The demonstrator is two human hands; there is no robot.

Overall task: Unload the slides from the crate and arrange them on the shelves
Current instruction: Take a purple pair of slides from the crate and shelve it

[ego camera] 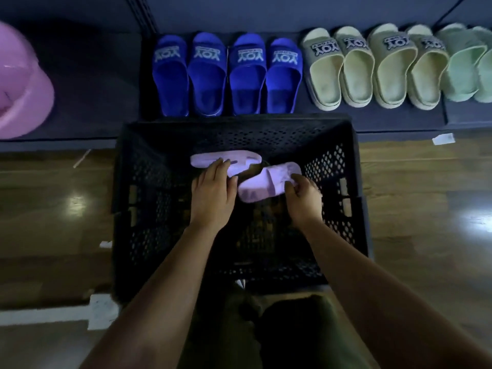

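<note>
Picking-up step: inside the crate [239,123], the right hand [303,198] pinches the near slide [266,182]. The left hand [213,187] lies over the far slide [202,158], grip unclear. Next, I judge, both need lifting to the shelf [93,75] beyond the hands.

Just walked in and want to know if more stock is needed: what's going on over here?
A person is reaching both hands into a black perforated plastic crate on the floor. The left hand lays its fingers across the farther lilac foam slide. The right hand pinches the nearer lilac foam slide. Both slides are inside the crate. On the dark shelf beyond, four blue slides, four cream slides and some mint green slides stand in a row.
</note>
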